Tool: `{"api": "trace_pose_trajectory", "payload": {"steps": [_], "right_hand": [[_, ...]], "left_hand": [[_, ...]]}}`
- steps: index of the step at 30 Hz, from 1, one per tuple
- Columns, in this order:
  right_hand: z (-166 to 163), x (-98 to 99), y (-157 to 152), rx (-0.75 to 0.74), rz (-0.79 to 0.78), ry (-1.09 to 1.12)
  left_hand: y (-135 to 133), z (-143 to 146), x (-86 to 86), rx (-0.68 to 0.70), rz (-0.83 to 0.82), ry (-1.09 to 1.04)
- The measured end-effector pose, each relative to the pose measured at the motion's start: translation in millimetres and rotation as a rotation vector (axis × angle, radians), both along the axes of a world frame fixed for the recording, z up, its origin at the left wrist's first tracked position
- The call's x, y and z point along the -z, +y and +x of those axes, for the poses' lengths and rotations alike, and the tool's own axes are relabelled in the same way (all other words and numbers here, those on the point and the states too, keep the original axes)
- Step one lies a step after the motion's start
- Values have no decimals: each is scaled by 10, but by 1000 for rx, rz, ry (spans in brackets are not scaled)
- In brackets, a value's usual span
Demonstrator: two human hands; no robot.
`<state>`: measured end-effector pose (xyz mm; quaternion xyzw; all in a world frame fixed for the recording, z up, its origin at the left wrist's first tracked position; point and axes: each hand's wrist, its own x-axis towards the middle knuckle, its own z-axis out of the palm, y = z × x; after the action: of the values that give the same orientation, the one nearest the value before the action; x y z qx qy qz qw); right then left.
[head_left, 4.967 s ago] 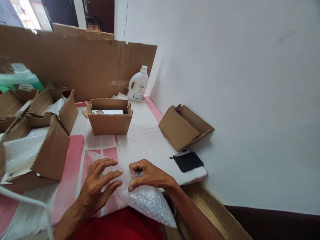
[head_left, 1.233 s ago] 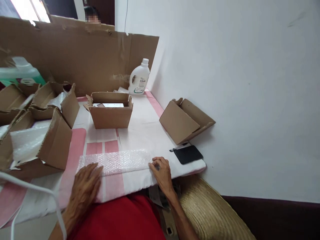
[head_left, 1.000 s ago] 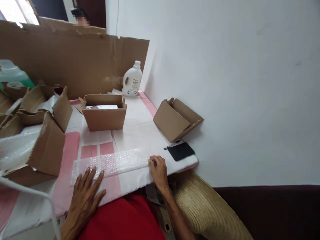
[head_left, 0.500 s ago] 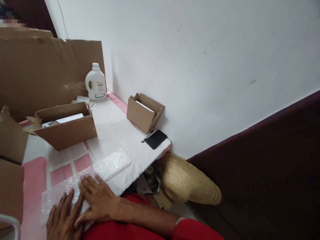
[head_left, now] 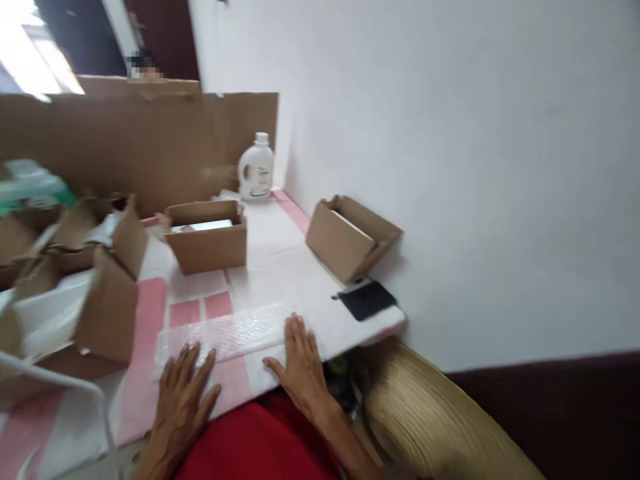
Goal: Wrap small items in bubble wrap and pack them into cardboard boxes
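A flat strip of bubble wrap (head_left: 235,335) lies along the near side of the table, over the pink and white cloth (head_left: 227,381). My left hand (head_left: 186,387) rests on its left end, fingers spread. At the other end, my right hand (head_left: 300,360) lies flat with the thumb out, its fingertips touching the wrap's right edge. Neither hand is closed around anything.
An open cardboard box (head_left: 215,250) with white packs stands beyond the wrap. Another box (head_left: 345,240) tilts by the wall, near a black pouch (head_left: 369,300). A white jug (head_left: 257,170), several boxes (head_left: 107,310) at left, and a straw hat (head_left: 425,407) surround the work area.
My right hand has moved from beside my left hand to the strip's right end. The view has swung left, bringing more boxes into sight. My left hand stays on the left end.
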<state>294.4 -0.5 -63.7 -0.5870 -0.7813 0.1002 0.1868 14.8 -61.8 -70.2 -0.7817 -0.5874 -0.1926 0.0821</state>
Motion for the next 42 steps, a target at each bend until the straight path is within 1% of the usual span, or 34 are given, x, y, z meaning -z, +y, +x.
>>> {"api": "trace_pose_trajectory", "payload": {"steps": [1,3,5,6,8,10,11,13,15,16,17,18,20,22,25,28,29,30,33,35,38,40,42], "right_hand": [[-56,-26,-19,-52,38,16],[-205,-84,-64,-251,88,54],[-385,-123,-109,-480,80,84],[-473,-125,-123,-551,62,90],[-610,-91,-123,-595,24,85],[-676,-29,-91,-580,7,68],[-684,2,-71,-576,4,60],[-675,41,-40,-582,-8,48],[-660,37,-27,-583,-36,38],[-657,20,-27,-581,-53,36],[-659,-3,-31,-580,-69,36],[-665,-30,-38,-579,-81,40],[-683,-79,-57,-580,-89,61],[-702,-106,-80,-575,-76,95],[-717,-97,-101,-560,-36,136],[-711,-67,-97,-556,4,149],[-705,-61,-93,-556,18,153],[-698,-59,-89,-556,30,156],[-678,-57,-77,-561,66,163],[-680,-32,-68,-568,83,174],[-731,85,-58,-588,123,211],[-790,203,-60,-579,154,208],[-846,315,-69,-558,174,178]], "left_hand": [[-4,14,-15,-7,5,18],[-5,41,-48,-26,21,49],[-7,61,-73,-40,54,77],[-11,64,-81,-38,76,89],[-25,45,-87,-39,115,95],[-43,-15,-87,-89,150,60],[-53,-57,-90,-157,161,27],[-72,-140,-117,-383,122,-36],[-81,-199,-188,-642,-16,-90],[-79,-216,-241,-732,-104,-124],[-72,-226,-303,-782,-192,-171],[-60,-233,-367,-799,-271,-230],[-30,-249,-489,-781,-376,-381],[-2,-279,-581,-752,-428,-487],[32,-317,-686,-709,-438,-621],[82,-256,-835,-639,-476,-956],[110,-204,-898,-607,-486,-1043],[146,-136,-961,-566,-491,-1084],[312,144,-1102,-413,-458,-1054],[459,373,-1118,-287,-442,-981],[678,724,-1026,-136,-431,-702],[794,924,-922,-83,-450,-527],[878,1069,-820,-54,-478,-421]]}}
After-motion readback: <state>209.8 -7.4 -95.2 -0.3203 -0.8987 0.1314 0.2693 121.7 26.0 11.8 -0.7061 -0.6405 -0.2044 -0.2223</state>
